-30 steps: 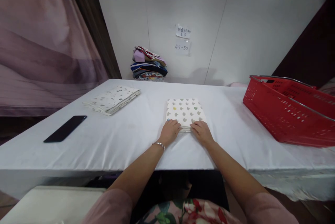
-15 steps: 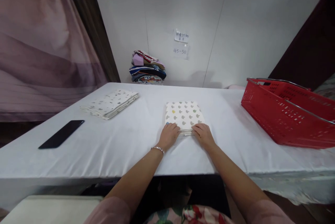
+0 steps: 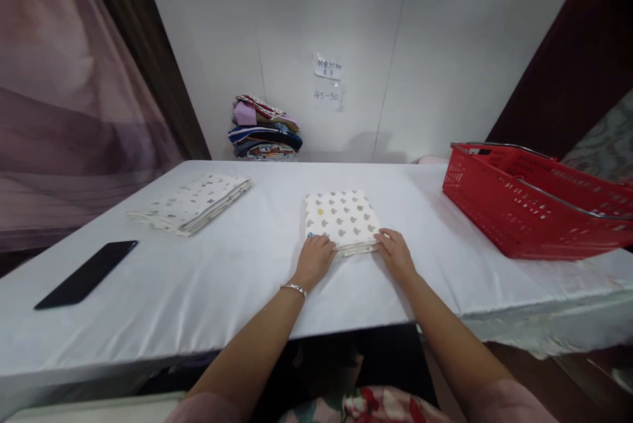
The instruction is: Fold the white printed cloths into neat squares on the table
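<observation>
Touching the folded cloth (image 3: 343, 215) at its near corners, left hand (image 3: 315, 261) and right hand (image 3: 395, 255) are resting bent fingers; pinching or not, cannot tell. Cloth is lying on the white-covered table (image 3: 222, 311), between second cloth (image 3: 192, 202) and red basket (image 3: 499, 202). Light, matched pressure, squaring front layers, is probably suiting best.

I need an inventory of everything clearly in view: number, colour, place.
Table: 1, white-covered, centre
Patterned cloth: 1, white-grey, table centre
Second cloth: 1, white, dark-printed, table left
Phone-like slab: 1, black, front left
Basket: 1, red, table right
Fabric pile: 1, multicoloured, behind table
Notes: 2, white, on wall
Curtain: 1, pinkish, far left
Panel: 1, maroon, back right
Box-like object: 1, off-white, lower left
Floral garment: 1, multicoloured, bottom centre
Bracelet: 1, silver, left wrist
Left hand: 1, bare, at patterned cloth's near-left corner
Right hand: 1, bare, at its near-right corner
</observation>
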`<move>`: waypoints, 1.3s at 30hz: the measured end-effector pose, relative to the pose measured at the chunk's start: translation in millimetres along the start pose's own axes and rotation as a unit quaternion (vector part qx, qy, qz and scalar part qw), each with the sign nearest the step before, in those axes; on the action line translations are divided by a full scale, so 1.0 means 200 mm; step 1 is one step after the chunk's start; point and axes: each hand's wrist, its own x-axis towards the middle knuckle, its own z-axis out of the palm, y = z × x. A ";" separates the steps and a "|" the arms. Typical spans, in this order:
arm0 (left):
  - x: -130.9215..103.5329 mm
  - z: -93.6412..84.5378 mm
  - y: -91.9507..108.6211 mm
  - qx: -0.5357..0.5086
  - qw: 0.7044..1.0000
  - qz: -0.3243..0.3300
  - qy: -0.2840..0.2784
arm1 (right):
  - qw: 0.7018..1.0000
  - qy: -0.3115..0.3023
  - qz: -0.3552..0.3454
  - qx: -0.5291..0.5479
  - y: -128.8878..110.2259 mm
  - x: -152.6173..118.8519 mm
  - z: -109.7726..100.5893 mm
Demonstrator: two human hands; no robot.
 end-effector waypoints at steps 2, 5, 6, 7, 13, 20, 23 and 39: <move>0.00 0.00 0.00 -0.003 1.000 0.001 0.001 | 0.999 0.003 0.039 0.007 0.01 0.00 -0.01; 0.00 0.00 0.00 -0.004 1.000 -0.001 0.003 | 0.996 0.002 0.093 0.013 0.02 0.00 -0.01; 0.00 0.00 0.00 -0.003 1.000 -0.002 0.003 | 0.995 -0.004 0.102 0.018 0.02 0.00 -0.01; 0.00 0.00 0.00 -0.002 1.000 -0.003 0.003 | 0.994 -0.012 0.106 0.023 0.02 0.00 -0.01; -0.01 -0.03 0.01 -0.007 1.000 -0.013 0.012 | 0.998 0.022 0.060 0.025 -0.02 0.00 -0.03; -0.01 -0.05 0.02 -0.025 0.999 -0.040 0.009 | 0.995 -0.053 -0.073 0.030 -0.23 0.12 0.04; -0.03 -0.07 0.01 -0.049 0.994 -0.093 0.016 | 0.986 -0.148 -0.064 -0.028 -0.25 0.13 0.09; -0.17 -0.10 -0.04 -0.205 0.940 -0.253 0.104 | 0.991 -0.061 -0.113 0.033 -0.25 0.08 0.17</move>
